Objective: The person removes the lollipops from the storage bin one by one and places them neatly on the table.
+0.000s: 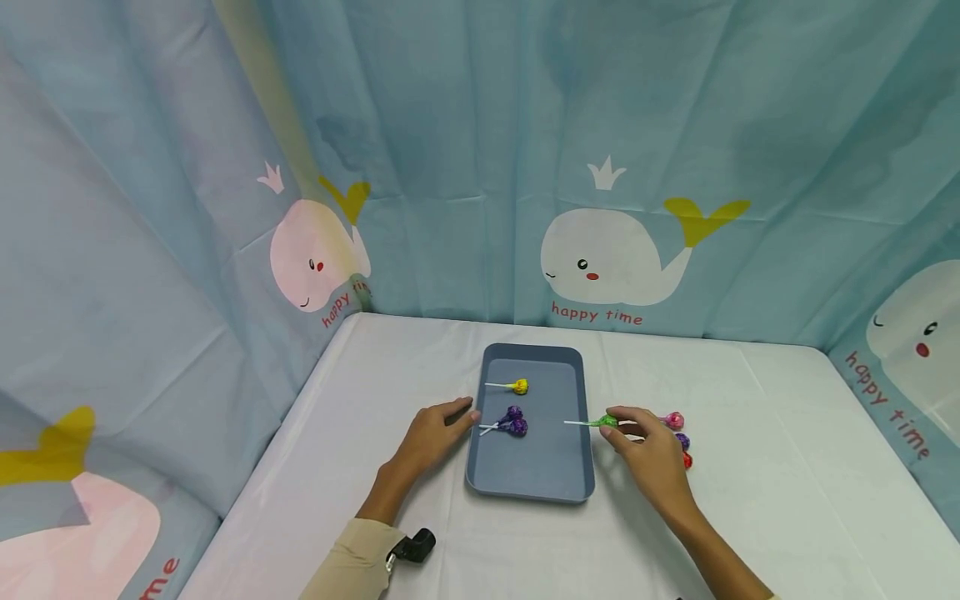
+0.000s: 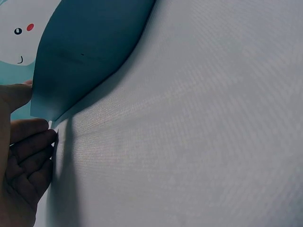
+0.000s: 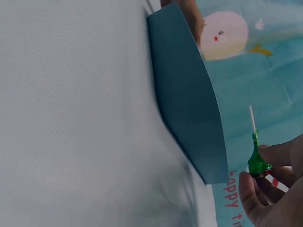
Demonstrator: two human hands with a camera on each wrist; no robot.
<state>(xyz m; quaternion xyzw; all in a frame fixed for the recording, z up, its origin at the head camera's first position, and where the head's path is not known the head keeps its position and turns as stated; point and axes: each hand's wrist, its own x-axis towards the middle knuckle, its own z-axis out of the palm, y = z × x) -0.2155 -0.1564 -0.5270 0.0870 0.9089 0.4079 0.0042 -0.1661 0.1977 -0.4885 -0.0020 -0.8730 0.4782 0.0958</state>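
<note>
White table [image 1: 795, 483]: blue-grey tray [image 1: 551, 467] set between the hands | left hand [image 1: 433, 435], fingers loose, laid by left rim, seemingly for steadying | by right hand [image 1: 651, 454], green lollipop [image 1: 608, 421] pinched at its candy, stick left free over right rim | yellow lollipop [image 1: 521, 387], two purple lollipops [image 1: 516, 427] inside; pink lollipop [image 1: 676, 421], red lollipop [image 1: 687, 460] outside, partly screened by right hand

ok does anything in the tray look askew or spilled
Nothing looks spilled or damaged. Only the two purple lollipops in the tray look slightly untidy: they lie bunched together, their white sticks crossing, while the yellow lollipop lies apart.
</note>
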